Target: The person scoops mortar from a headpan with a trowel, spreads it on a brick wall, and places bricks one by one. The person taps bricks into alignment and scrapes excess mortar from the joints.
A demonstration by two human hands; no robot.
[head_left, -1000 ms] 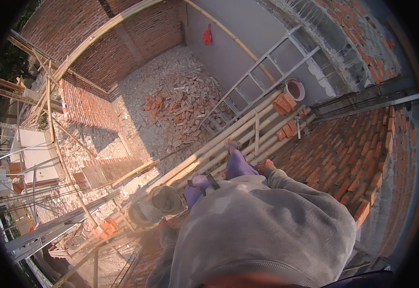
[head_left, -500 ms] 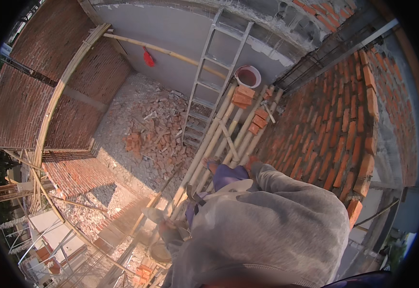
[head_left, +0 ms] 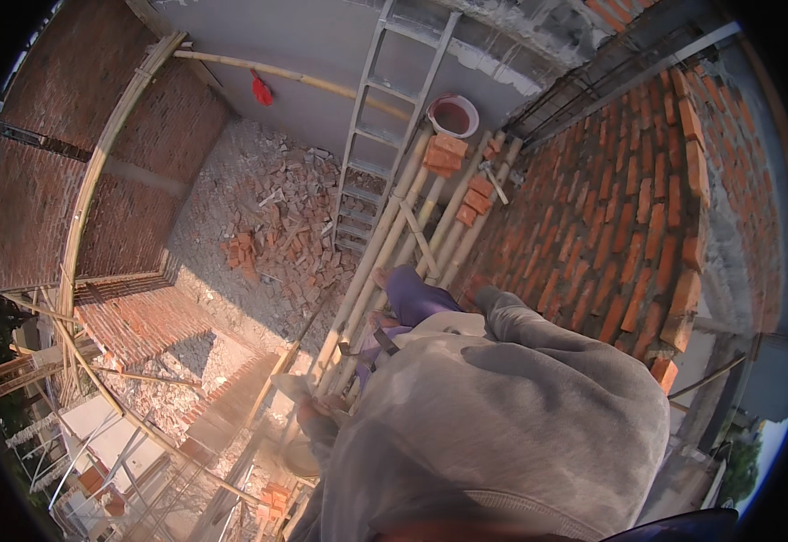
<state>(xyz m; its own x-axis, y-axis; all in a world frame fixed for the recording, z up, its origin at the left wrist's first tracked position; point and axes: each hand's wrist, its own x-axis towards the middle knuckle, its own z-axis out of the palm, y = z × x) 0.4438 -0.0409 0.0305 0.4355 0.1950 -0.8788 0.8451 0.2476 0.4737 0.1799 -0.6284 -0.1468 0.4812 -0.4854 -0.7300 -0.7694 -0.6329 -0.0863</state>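
Note:
In my left hand [head_left: 314, 412], low and left of my body, is a trowel [head_left: 293, 387], its pale blade pointing away from me. A bucket [head_left: 301, 458] stands close below that hand, partly hidden by my sleeve. My right hand [head_left: 475, 289] is beside the lower edge of the red brick wall [head_left: 583, 244]; its fingers are too small and dim to make out. Under me run the bamboo poles [head_left: 371, 280] of a scaffold, with my purple-trousered legs [head_left: 412, 296] above them.
Two small brick stacks [head_left: 444, 155] [head_left: 475, 200], a hammer-like tool [head_left: 497, 183] and a white-rimmed bucket [head_left: 454, 116] sit farther along the poles. A metal ladder [head_left: 392, 126] leans at their left. Broken bricks [head_left: 290, 217] cover the ground below. More bricks [head_left: 274, 499] lie behind left.
The surroundings have shifted slightly left and up in view. My legs have changed position on the poles. The trowel stays in my left hand, and my right hand remains by the wall.

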